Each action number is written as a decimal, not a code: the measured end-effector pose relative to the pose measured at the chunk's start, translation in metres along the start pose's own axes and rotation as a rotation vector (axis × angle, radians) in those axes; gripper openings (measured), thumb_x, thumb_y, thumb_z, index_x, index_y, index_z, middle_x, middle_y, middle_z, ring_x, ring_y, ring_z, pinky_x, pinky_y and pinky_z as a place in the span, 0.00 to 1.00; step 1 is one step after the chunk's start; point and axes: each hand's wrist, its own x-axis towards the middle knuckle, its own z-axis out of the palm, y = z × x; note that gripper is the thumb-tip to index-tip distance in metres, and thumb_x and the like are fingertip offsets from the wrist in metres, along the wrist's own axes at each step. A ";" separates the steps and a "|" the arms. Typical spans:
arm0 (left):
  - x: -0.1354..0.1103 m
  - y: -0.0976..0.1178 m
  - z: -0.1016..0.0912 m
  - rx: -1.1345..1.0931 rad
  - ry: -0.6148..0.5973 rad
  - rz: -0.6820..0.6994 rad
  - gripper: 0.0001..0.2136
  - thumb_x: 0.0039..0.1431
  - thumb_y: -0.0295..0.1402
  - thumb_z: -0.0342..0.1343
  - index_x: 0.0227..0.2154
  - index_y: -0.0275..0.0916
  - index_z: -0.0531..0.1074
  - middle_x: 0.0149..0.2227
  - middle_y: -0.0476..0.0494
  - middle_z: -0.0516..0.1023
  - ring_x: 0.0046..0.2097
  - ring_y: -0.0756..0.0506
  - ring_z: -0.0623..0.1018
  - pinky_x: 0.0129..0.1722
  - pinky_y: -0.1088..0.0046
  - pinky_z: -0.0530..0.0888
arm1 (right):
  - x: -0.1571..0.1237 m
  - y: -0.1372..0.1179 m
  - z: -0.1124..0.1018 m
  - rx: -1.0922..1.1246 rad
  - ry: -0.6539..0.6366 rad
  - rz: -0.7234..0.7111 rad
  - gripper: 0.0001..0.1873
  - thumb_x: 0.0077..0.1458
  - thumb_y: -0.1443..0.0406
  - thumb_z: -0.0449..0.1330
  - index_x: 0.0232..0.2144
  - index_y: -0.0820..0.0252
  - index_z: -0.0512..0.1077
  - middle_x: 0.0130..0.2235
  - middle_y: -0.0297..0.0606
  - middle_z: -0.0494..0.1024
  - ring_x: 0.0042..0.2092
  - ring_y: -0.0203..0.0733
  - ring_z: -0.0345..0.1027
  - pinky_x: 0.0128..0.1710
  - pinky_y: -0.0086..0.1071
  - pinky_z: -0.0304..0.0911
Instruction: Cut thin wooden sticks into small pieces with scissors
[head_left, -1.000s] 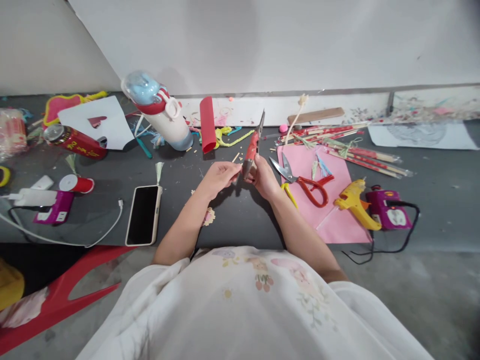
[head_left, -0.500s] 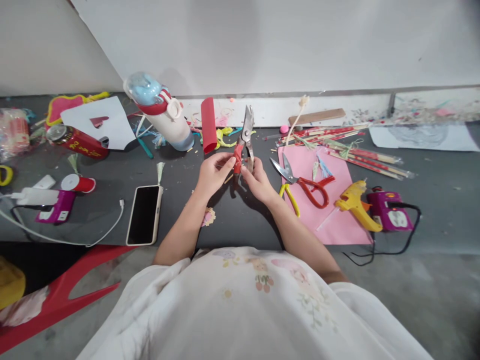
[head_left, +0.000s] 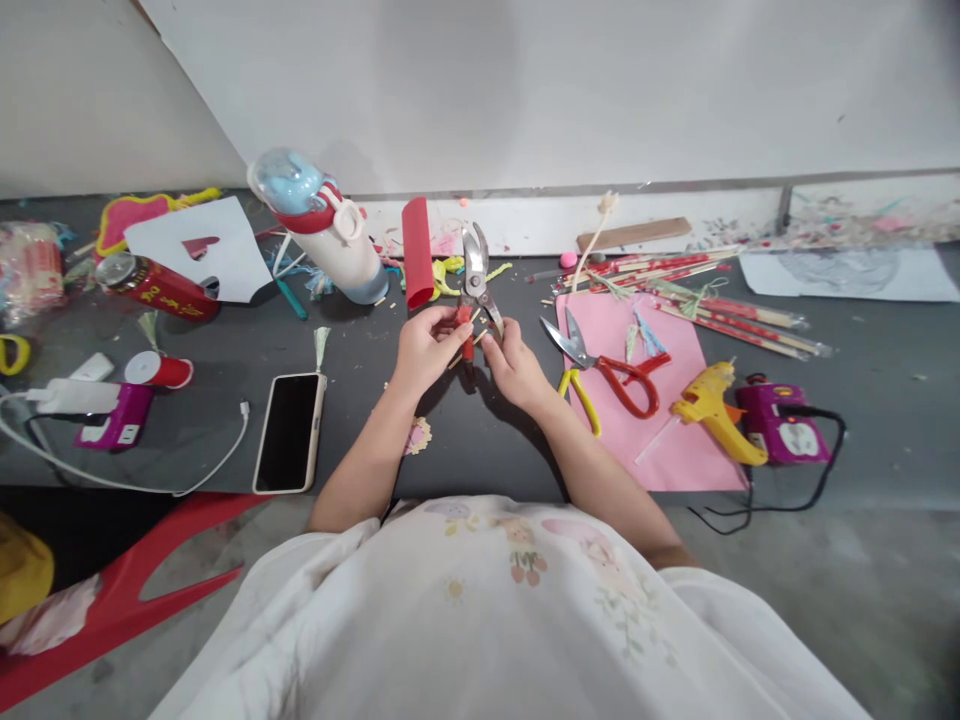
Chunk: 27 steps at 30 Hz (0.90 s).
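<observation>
One grey table, white wall behind; left grip clamped on red-handled pruners, right grip unclear

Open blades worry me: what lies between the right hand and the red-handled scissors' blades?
In the head view, just bare desk shows between the right hand and those blades.

On the desk, the phone lies left of the pruners, the bottle behind the phone (the can farther left); rightward, scissors and glue gun lie partly on a sheet.
</observation>
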 end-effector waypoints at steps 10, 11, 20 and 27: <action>0.002 0.000 0.000 -0.049 0.046 -0.027 0.13 0.45 0.39 0.64 0.32 0.36 0.75 0.30 0.46 0.78 0.30 0.52 0.75 0.33 0.77 0.71 | 0.005 0.006 0.001 0.321 -0.104 0.088 0.22 0.58 0.44 0.46 0.38 0.54 0.63 0.26 0.31 0.65 0.25 0.35 0.58 0.28 0.32 0.59; 0.002 0.000 0.000 -0.052 0.053 -0.031 0.13 0.45 0.38 0.64 0.31 0.36 0.75 0.30 0.47 0.78 0.30 0.52 0.74 0.32 0.77 0.71 | 0.006 0.005 0.000 0.356 -0.120 0.103 0.23 0.57 0.44 0.46 0.37 0.55 0.63 0.26 0.30 0.65 0.24 0.34 0.58 0.27 0.31 0.59; 0.006 0.003 -0.003 -0.163 0.090 -0.123 0.10 0.42 0.37 0.65 0.25 0.36 0.74 0.25 0.50 0.75 0.26 0.54 0.72 0.28 0.78 0.69 | 0.011 -0.003 -0.008 0.792 -0.399 0.365 0.28 0.53 0.40 0.48 0.37 0.58 0.66 0.27 0.32 0.69 0.24 0.34 0.66 0.26 0.31 0.65; 0.009 0.011 -0.011 -0.344 0.074 -0.263 0.09 0.41 0.36 0.64 0.22 0.36 0.73 0.20 0.52 0.71 0.20 0.56 0.68 0.21 0.79 0.66 | 0.011 -0.014 -0.019 0.916 -0.478 0.387 0.31 0.54 0.40 0.45 0.37 0.60 0.67 0.29 0.36 0.73 0.26 0.38 0.70 0.29 0.34 0.69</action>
